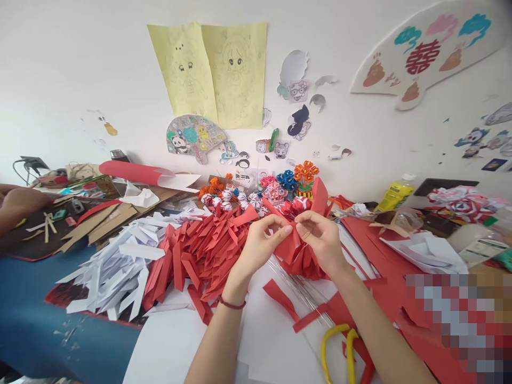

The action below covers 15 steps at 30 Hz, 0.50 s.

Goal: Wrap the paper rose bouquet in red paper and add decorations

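Above the middle of the table, my left hand (266,240) and my right hand (320,237) meet with thumbs and fingertips pinched together. Between them is a piece of red paper (288,248), folded or creased; its exact shape is partly hidden by my fingers. Just behind and below lie more red paper pieces (302,266) and a bundle of thin metal wires (306,293). To the left of my left hand spreads a heap of folded red paper strips (214,240). A pile of white paper strips (120,261) lies farther left.
Yellow-handled scissors (351,352) lie near my right forearm. Red paper sheets (372,266) and a yellow bottle (395,193) are at right. Small paper flowers (306,173) stand by the wall. Another person's hand (24,205) shows at the left edge over a dark mat.
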{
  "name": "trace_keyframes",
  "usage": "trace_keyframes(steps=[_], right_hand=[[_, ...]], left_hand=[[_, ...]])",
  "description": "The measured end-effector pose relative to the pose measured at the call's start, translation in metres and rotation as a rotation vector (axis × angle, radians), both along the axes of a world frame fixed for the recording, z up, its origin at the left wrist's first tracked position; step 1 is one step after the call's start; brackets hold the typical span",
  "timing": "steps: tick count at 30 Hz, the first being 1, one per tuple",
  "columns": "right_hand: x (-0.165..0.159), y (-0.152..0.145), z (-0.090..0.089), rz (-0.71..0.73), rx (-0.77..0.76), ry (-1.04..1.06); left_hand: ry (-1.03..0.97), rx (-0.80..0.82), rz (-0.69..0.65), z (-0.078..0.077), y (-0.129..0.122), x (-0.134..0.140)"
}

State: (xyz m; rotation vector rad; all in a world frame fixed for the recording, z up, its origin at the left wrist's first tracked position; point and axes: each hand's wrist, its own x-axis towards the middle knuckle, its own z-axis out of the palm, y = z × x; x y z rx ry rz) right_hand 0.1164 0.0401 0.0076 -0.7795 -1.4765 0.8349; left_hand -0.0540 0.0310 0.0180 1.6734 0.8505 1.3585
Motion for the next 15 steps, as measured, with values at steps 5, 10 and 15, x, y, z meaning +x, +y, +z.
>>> trace_keyframes(steps=[5,10,15], right_hand=[[-0.0004,0.0013,-0.0025,0.029,-0.055,0.050],[-0.0009,0.0027,-0.0047,0.003,-0.093,0.096],[-0.0017,0.0026,-0.0048,-0.017,-0.112,0.117]], left_hand=[[-0.036,-0.077,0.008,-0.0020,0.0009,0.0024],[-0.013,-0.108,0.004,-0.0022,0.0014,0.0030],[0.066,-0.075,-0.021,-0.0016,0.0007,0.0045]])
